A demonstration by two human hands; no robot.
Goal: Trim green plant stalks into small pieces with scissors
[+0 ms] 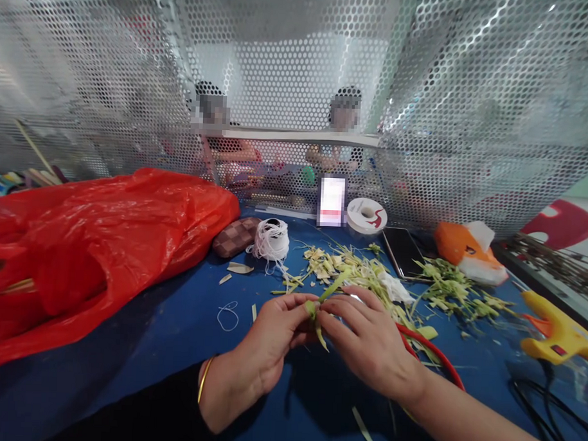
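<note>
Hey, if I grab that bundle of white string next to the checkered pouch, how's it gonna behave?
The white string probably feels light and floppy, being thin, slack strands. It may unravel or tangle, since loops already stray from the bundle.

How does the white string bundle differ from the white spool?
The string bundle is a loose tangle with strands trailing; the spool is a round reel with a central hole. The string bundle is plain white; the spool carries a red mark. Both rest on the blue table.
</note>
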